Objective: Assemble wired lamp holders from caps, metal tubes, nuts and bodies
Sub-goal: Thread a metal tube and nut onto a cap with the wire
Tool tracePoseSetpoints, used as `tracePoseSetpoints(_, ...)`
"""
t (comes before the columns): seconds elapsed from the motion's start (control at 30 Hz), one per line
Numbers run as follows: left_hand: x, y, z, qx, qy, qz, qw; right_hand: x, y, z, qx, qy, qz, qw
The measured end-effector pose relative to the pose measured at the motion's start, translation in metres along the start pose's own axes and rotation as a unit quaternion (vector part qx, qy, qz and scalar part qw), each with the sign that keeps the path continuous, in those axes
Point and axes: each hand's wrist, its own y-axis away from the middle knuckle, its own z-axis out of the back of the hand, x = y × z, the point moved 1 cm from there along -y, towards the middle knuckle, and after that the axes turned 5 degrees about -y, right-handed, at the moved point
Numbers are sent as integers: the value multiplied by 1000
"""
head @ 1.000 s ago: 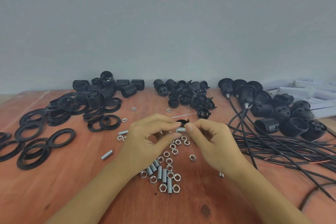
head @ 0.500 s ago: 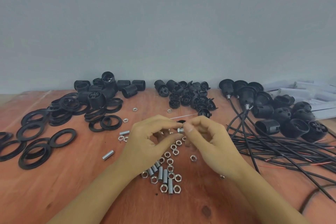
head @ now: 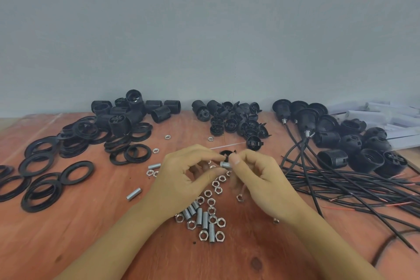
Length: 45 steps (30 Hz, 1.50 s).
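Above the middle of the wooden table (head: 68,234) my left hand (head: 181,179) and my right hand (head: 261,179) meet fingertip to fingertip. Between them is a small threaded metal tube (head: 225,164) with a nut on it; both hands pinch this piece. A black cap (head: 226,154) lies on the table just behind the fingers, partly hidden. Loose nuts and metal tubes (head: 204,218) lie scattered below my hands. More black caps (head: 238,120) are heaped at the back centre.
Black rings (head: 45,177) and threaded sleeves (head: 136,111) cover the left side. Wired lamp holder bodies (head: 341,141) with long black cables (head: 352,188) fill the right. White boxes (head: 386,118) stand at the far right by the grey wall.
My hands have drawn closer together and my right fingers have shifted on the tube and nut, as if turning it. The parts on the table lie as before.
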Motion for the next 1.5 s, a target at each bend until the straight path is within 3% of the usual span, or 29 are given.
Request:
tracePoseSetpoints(0.43, 2, 1, 1, 20, 18, 30, 999, 1, -1, 0, -8, -29, -17, 999)
tracePoseSetpoints(1.5, 10, 3, 4, 35, -13, 4, 999, -4, 0, -4, -1, -1, -19, 1000)
